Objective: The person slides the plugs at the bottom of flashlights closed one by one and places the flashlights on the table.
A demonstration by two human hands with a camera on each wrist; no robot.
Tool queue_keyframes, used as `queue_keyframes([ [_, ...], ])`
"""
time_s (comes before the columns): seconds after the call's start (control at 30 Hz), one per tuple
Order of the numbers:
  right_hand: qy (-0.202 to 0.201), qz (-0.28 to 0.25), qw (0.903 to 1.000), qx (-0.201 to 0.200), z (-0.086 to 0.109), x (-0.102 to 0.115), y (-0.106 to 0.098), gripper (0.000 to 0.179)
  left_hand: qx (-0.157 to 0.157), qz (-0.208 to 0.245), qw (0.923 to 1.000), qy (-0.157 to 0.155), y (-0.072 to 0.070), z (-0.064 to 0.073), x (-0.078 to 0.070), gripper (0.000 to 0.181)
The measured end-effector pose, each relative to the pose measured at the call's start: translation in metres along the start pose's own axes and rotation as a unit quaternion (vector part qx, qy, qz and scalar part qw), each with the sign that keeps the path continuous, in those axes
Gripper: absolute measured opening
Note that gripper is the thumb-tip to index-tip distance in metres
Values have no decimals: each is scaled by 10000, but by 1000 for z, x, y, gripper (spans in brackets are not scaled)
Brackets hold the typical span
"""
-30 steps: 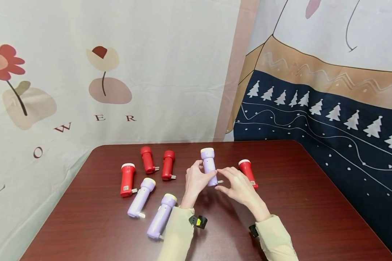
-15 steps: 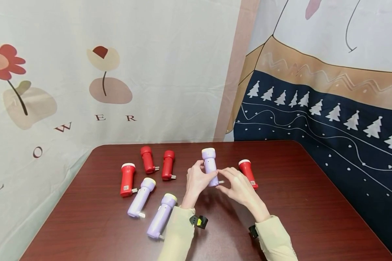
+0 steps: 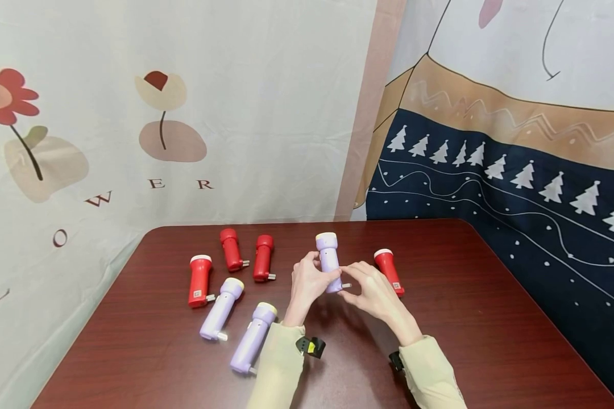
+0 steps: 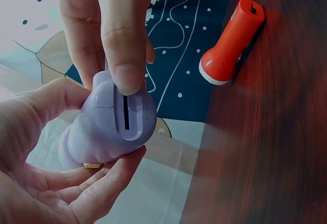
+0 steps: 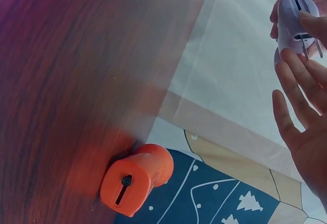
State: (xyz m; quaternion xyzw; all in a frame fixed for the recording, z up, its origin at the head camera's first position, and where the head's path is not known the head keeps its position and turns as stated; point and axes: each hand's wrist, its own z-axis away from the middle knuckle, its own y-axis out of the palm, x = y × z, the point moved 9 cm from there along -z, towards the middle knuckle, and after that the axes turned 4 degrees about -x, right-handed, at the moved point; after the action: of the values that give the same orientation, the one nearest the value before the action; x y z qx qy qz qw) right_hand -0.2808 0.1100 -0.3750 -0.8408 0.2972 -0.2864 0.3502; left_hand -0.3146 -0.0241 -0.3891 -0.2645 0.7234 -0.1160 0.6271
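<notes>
My left hand (image 3: pixel 308 284) grips a purple flashlight (image 3: pixel 328 257) above the table, its pale-rimmed head pointing away. Two metal plug prongs (image 5: pixel 305 46) stick out from its side near the base. Against that lower end, my right hand (image 3: pixel 376 291) pinches, the thumb pressing on the slotted base and the index finger at the body beside the prongs. The left wrist view shows the thumb over one end of the base slot (image 4: pixel 127 119). Just beyond the right hand lies a red flashlight (image 3: pixel 386 267) with a white rim.
On the left of the table (image 3: pixel 491 341) lie a white-rimmed red flashlight (image 3: pixel 199 281), two all-red ones (image 3: pixel 231 250), and two purple ones (image 3: pixel 220 312). The nearer purple flashlight (image 3: pixel 251 343) is close to my left sleeve. Printed curtains hang behind the table.
The held flashlight has shifted very slightly to the right within the first half second. Both hands keep nearly the same place and hold; the flashlights on the table stay put.
</notes>
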Motion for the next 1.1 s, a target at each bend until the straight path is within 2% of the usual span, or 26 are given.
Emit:
queue_keyframes([
  [0.67,-374,-63,9990,-242,0,3,-4,47,-2,-79,10000,-19,-2,2,1,55],
  [1.1,-417,-31,9987,-300,0,5,-5,49,-37,-118,9999,-90,-3,3,1,57],
])
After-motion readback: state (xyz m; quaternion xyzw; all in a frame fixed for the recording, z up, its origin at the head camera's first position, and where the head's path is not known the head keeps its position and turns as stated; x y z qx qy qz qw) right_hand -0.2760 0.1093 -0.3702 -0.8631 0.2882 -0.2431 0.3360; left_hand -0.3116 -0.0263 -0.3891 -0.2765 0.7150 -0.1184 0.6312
